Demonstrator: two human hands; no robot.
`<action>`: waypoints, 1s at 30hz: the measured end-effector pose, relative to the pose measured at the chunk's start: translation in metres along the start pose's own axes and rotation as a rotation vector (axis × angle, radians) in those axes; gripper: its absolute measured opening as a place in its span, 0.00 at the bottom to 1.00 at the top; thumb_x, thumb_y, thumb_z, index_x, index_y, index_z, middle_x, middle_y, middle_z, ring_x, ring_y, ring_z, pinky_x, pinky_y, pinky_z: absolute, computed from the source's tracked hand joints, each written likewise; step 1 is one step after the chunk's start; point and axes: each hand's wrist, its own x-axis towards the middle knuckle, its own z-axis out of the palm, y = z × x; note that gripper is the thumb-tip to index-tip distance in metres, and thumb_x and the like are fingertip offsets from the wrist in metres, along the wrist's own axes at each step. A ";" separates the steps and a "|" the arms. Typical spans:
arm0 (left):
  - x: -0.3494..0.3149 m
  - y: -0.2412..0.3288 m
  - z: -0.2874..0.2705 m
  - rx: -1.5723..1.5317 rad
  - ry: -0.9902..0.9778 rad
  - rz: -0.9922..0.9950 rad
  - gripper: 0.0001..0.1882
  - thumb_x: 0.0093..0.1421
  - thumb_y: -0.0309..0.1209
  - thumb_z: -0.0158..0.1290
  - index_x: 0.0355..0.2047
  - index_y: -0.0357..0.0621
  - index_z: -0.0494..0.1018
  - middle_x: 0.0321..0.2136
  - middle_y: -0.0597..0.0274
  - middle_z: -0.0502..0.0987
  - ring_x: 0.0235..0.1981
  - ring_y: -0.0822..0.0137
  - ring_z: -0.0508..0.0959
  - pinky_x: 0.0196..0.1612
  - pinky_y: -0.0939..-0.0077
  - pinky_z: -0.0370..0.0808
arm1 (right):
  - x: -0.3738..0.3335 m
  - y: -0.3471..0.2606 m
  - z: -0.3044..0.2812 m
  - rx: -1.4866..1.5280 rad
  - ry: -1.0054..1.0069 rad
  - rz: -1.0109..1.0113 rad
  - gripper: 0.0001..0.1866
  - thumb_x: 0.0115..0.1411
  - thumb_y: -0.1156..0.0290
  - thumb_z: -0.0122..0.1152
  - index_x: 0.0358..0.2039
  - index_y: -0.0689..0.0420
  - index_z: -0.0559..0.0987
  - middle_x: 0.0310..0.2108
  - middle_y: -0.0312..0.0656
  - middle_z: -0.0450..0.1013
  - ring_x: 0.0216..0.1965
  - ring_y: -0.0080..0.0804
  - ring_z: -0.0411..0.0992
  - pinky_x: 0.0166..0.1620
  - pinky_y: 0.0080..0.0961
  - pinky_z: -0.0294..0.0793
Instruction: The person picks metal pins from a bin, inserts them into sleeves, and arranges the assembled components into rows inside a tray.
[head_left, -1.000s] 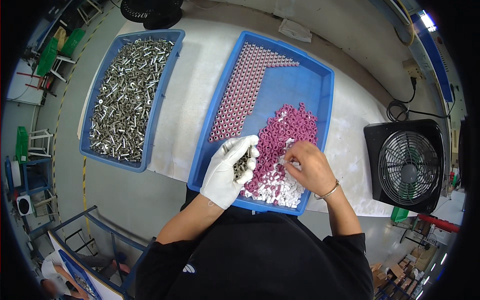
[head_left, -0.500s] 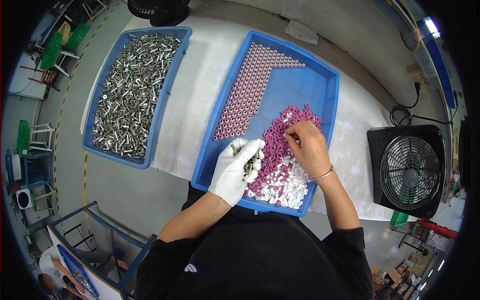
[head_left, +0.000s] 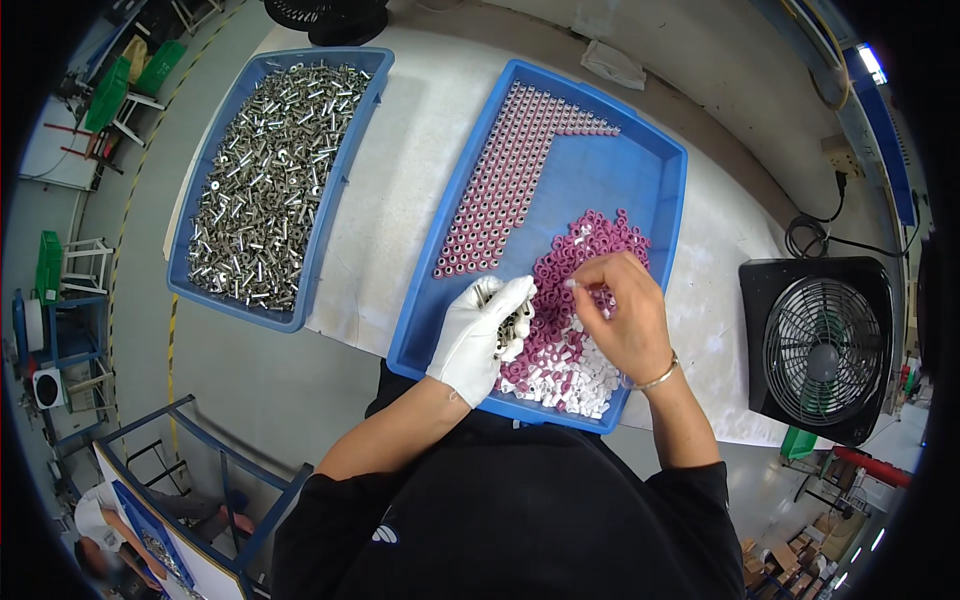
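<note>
A pale surface (head_left: 375, 200) carries everything within reach. On it, in front of the person, sits a wide blue tray (head_left: 595, 185), with a narrower blue tray (head_left: 331, 210) to its left, filled with loose metal bolts (head_left: 275, 190). A black fan (head_left: 823, 360) stands at the right. Inside the wide tray, close rows of pink-ringed pieces (head_left: 495, 190) line the left side and run partly along the far end. Loose pink rings (head_left: 553, 262) lie heaped at the near right, with small white tubes (head_left: 580, 390) mixed in and gathered toward the near edge. The left hand (head_left: 480, 335), in a white glove, curls around a bunch of metal pieces (head_left: 508, 327) over the tray. The bare right hand (head_left: 632, 315), with a bracelet (head_left: 660, 376) at its wrist, is above the heap, thumb and forefinger pinching a tiny white piece (head_left: 570, 283).
</note>
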 end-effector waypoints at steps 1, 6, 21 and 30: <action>0.001 0.000 0.000 -0.007 0.008 -0.004 0.06 0.68 0.31 0.57 0.34 0.49 0.71 0.28 0.65 0.76 0.21 0.81 0.72 0.15 0.90 0.58 | 0.000 -0.010 0.000 0.062 0.028 -0.038 0.07 0.50 0.82 0.65 0.30 0.58 0.78 0.30 0.39 0.77 0.30 0.34 0.71 0.39 0.27 0.73; 0.001 -0.001 0.001 -0.016 0.043 0.001 0.09 0.66 0.32 0.59 0.30 0.52 0.70 0.27 0.68 0.76 0.20 0.82 0.72 0.15 0.89 0.59 | 0.001 -0.030 0.010 0.135 0.085 -0.199 0.08 0.50 0.82 0.65 0.31 0.58 0.78 0.32 0.37 0.77 0.31 0.33 0.71 0.40 0.27 0.72; 0.003 0.001 -0.012 -0.120 -0.015 0.029 0.10 0.71 0.37 0.50 0.41 0.44 0.76 0.27 0.65 0.75 0.21 0.79 0.72 0.18 0.88 0.63 | 0.015 -0.019 0.030 -0.001 0.064 -0.194 0.08 0.49 0.83 0.67 0.30 0.58 0.81 0.32 0.37 0.79 0.32 0.32 0.73 0.39 0.26 0.72; -0.002 0.010 -0.016 -0.152 -0.099 0.114 0.21 0.75 0.42 0.42 0.51 0.38 0.74 0.28 0.62 0.76 0.22 0.77 0.73 0.16 0.85 0.64 | 0.050 0.022 0.055 -0.003 -0.047 0.059 0.03 0.52 0.79 0.65 0.29 0.61 0.81 0.29 0.42 0.79 0.29 0.38 0.75 0.37 0.30 0.75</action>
